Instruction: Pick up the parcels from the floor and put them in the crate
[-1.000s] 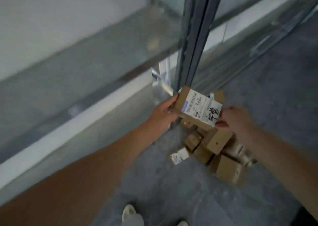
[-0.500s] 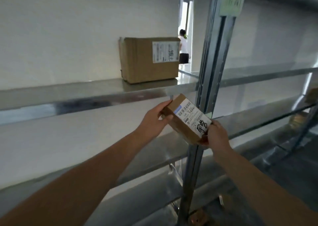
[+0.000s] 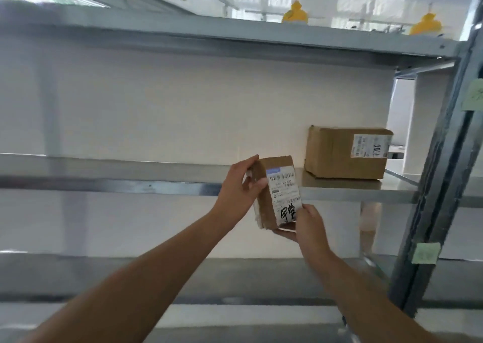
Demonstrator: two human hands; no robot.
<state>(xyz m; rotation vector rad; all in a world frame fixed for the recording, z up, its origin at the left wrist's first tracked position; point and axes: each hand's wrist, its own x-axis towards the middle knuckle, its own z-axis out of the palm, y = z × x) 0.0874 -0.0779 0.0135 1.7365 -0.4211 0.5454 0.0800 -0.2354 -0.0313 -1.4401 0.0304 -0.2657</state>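
A small brown cardboard parcel (image 3: 277, 193) with a white shipping label and black handwriting is held upright in front of a metal shelf. My left hand (image 3: 239, 187) grips its upper left side, thumb on the front. My right hand (image 3: 304, 223) holds its lower right corner from beneath. No crate and no floor parcels are in view.
A larger brown box (image 3: 345, 155) with a label stands on the middle shelf (image 3: 130, 183) at the right. The grey rack upright (image 3: 441, 185) with green sticky notes rises at the right edge. Two yellow objects (image 3: 295, 15) sit on the top shelf.
The view has risen from the floor pile to the shelves. Both hands have lifted the parcel up to shelf height and turned it upright.
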